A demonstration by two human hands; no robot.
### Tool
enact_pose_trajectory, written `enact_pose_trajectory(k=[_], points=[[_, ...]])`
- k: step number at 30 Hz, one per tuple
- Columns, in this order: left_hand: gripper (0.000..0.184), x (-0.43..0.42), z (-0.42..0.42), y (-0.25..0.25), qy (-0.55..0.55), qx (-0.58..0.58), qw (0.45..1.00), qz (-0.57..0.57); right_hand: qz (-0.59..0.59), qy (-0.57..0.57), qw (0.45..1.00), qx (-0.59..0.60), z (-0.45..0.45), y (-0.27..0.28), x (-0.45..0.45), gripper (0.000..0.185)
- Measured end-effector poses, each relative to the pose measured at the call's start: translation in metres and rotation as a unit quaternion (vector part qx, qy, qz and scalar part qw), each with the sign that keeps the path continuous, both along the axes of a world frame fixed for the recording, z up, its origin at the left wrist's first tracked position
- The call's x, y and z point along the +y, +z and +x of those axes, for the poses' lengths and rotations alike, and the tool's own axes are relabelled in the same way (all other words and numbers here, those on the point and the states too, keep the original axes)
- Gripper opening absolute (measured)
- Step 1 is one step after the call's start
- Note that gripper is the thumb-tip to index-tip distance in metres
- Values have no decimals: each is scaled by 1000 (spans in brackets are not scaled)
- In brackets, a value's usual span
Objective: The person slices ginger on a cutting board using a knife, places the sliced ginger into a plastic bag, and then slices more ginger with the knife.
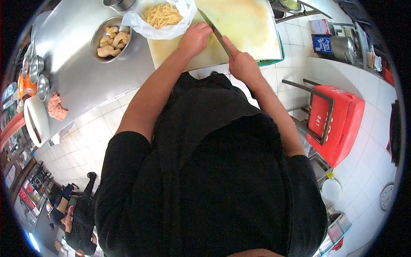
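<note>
My right hand point(241, 62) is wrapped round the handle of a long knife point(214, 31), its index finger lying along the blade's spine. The blade points away and to the left over the pale cutting board point(248, 25). My left hand point(196, 39) rests on the board left of the blade, fingers bent together; a small pale piece is partly visible at its fingertips. Behind it, a white plastic bag point(143, 28) lies open with thin yellow strips point(162, 16) inside. Left of the bag, a metal bowl point(96, 39) holds several peeled, knobbly pale pieces point(112, 42).
Metal bowls point(37, 68) and a crumpled pink cloth point(57, 107) lie on the steel table point(77, 81) at the left. A red box point(338, 120) and metal stool frame stand at the right. Other people point(79, 222) are at the lower left.
</note>
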State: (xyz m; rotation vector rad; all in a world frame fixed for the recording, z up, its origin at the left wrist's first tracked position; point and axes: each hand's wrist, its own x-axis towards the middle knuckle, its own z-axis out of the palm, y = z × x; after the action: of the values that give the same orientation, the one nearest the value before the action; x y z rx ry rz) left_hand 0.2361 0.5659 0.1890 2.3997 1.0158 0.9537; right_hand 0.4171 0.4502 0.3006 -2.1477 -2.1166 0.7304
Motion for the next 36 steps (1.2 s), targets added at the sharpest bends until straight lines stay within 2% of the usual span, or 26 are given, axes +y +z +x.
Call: enact_pose_trajectory(k=[3, 5, 11, 13, 14, 21, 22, 26, 29, 36], points=[[15, 3, 1, -1, 1, 8, 1000, 20, -11, -16, 1000, 16, -3, -6, -9, 76], [14, 1, 1, 0, 0, 3, 1000, 12, -18, -22, 1000, 9, -6, -20, -9, 83], [12, 4, 0, 0, -1, -15, 1000, 10, -32, -2, 999, -1, -2, 5, -2, 91], [11, 3, 1, -1, 5, -20, 1000, 10, -52, -21, 998, -9, -9, -1, -7, 92], [11, 2, 1, -1, 8, -19, 1000, 10, -56, -33, 998, -12, -9, -22, -7, 92], [11, 2, 2, 2, 6, -52, 999, 6, -31, 8, 999, -5, -5, 12, -5, 90], [12, 4, 2, 3, 7, -47, 999, 2, -40, 0, 999, -3, -6, 7, -10, 81], [12, 3, 1, 1, 7, -43, 999, -9, -31, -33, 999, 0, -14, -21, -7, 81], [9, 2, 0, -5, 6, -60, 998, 0, -55, -12, 998, -4, -12, 12, 2, 95], [6, 5, 0, -6, 8, -54, 998, -15, -49, -40, 998, -2, -16, -22, -11, 96]])
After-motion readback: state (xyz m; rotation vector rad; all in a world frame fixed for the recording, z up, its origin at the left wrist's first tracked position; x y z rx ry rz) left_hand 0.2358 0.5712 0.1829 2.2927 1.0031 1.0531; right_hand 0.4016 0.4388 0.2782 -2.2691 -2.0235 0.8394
